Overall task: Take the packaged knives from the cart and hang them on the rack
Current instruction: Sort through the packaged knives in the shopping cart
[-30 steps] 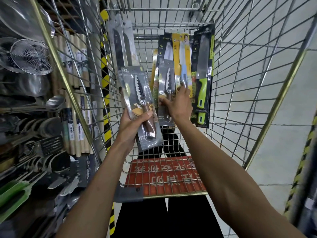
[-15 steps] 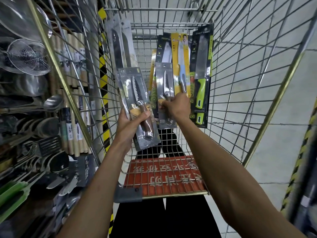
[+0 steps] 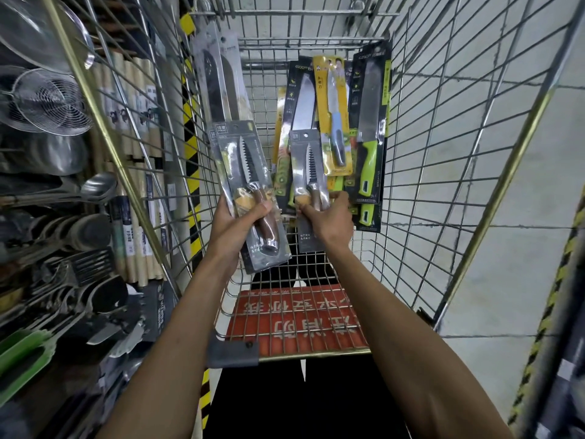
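Note:
Inside the wire cart point(image 3: 443, 160) my left hand point(image 3: 235, 223) grips a grey packaged serrated knife with a brown handle point(image 3: 245, 166), held upright and tilted a little left. My right hand point(image 3: 329, 218) holds a second grey packaged serrated knife point(image 3: 307, 160) by its lower half, close to the right of the first. Behind them several more packaged knives lean against the cart's far wall: a yellow pack with a blue-handled knife point(image 3: 334, 112), a black pack with a green-handled knife point(image 3: 370, 131) and a long dark knife pack point(image 3: 218, 80).
A store rack point(image 3: 57, 217) full of ladles, strainers, spatulas and rolling pins stands left of the cart. A red sign point(image 3: 294, 315) lies on the cart's near seat flap. Grey floor with a yellow-black stripe point(image 3: 544, 315) runs on the right.
My right hand has lifted its grey pack slightly out of the pile and nearer to me. My left hand keeps its pack almost where it was.

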